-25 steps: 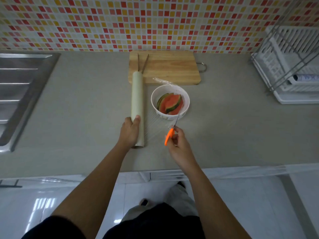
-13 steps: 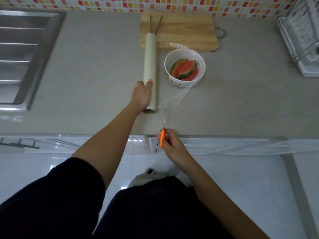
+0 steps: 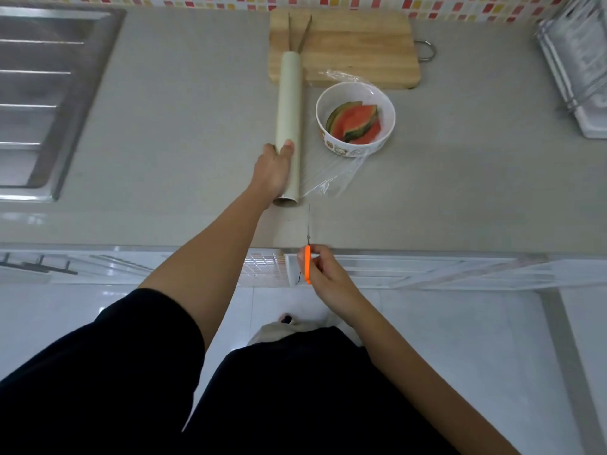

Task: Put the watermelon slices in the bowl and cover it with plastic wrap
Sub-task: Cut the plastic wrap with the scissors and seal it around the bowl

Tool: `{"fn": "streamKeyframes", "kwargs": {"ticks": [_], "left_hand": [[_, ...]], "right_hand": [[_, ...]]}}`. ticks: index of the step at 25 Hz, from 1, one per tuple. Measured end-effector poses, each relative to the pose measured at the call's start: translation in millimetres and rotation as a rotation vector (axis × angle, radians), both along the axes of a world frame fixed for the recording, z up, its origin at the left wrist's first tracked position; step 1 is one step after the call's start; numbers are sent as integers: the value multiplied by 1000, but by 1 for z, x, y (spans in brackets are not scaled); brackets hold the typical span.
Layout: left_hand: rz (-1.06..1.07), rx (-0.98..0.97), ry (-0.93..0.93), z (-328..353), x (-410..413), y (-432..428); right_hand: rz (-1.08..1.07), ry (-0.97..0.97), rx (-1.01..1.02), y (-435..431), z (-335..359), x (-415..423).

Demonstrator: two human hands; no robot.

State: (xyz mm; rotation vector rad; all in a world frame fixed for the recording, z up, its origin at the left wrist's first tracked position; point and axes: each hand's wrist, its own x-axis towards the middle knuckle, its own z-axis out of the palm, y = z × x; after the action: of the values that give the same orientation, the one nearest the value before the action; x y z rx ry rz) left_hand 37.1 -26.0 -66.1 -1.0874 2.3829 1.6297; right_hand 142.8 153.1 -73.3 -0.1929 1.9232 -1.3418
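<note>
Scissors (image 3: 308, 254) have pulled back from near the bowl to the near counter edge, so the cut through the film looks finished or paused. Left to right: left hand (image 3: 275, 172) clamped on the near end of the plastic wrap roll (image 3: 289, 126), pinning it flat; right hand (image 3: 323, 274) closed round the orange scissor handles, blades together. Loose plastic wrap (image 3: 335, 178) trails from the roll over the bowl (image 3: 355, 117), which holds the watermelon slices (image 3: 354, 123) just near the cutting board (image 3: 345, 44); likely next is freeing and tucking the sheet.
</note>
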Motion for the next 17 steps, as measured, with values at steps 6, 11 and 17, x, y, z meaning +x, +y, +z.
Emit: {"fn": "streamKeyframes", "kwargs": {"ticks": [6, 11, 17], "left_hand": [[5, 14, -9, -1, -1, -1], [13, 34, -1, -3, -2, -1], [17, 34, 7, -4, -3, -1]], "right_hand": [[-11, -43, -29, -17, 3, -16], [-39, -54, -24, -25, 10, -24], [-54, -15, -16, -33, 10, -31]]}}
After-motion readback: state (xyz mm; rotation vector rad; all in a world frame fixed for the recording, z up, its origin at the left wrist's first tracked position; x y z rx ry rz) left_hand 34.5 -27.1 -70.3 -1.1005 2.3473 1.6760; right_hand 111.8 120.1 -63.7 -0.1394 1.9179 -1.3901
